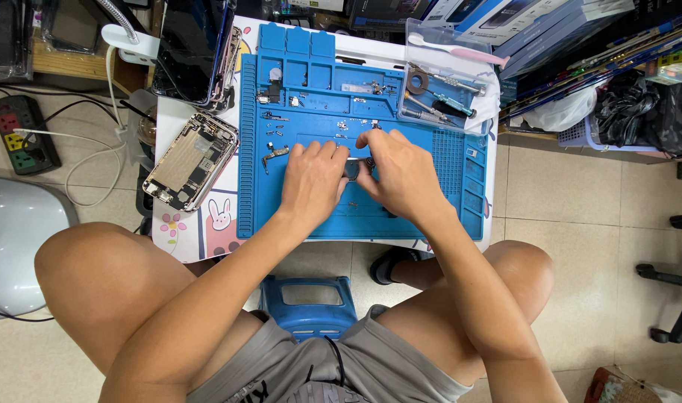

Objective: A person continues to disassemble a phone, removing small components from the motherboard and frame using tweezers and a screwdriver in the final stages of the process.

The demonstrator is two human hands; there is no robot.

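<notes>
We start with the small white worktop (pixel 178 119), nearly covered by a blue repair mat (pixel 311 201) that serves as our landmark. Below the mat's near edge we see our bare knees and a blue stool (pixel 308 304) on the tiled floor. Off the mat's left edge lies an opened phone chassis (pixel 190 161), its insides facing up, and above that, at the mat's upper left corner, a dark phone body (pixel 194 51) leans on end. On the mat's upper right corner sits a clear tray (pixel 445 83) holding screwdrivers and a pink tool. Beyond that corner, blue boxes (pixel 520 30) are stacked. Far left of the mat, a power strip (pixel 24 134) rests on the floor.

Over the mat's centre our left hand (pixel 311 179) and right hand (pixel 397 173) meet. Between them is a small dark part (pixel 354 169), just above the mat's middle field. The left grip is closed on the part's left side, fingers curled round it; the right grip pinches it from the right, fingertips (pixel 367 142) bent down.

Smallest of all, loose screws and metal bits (pixel 275 153) are scattered over the mat's upper half, just above and left of our hands.
</notes>
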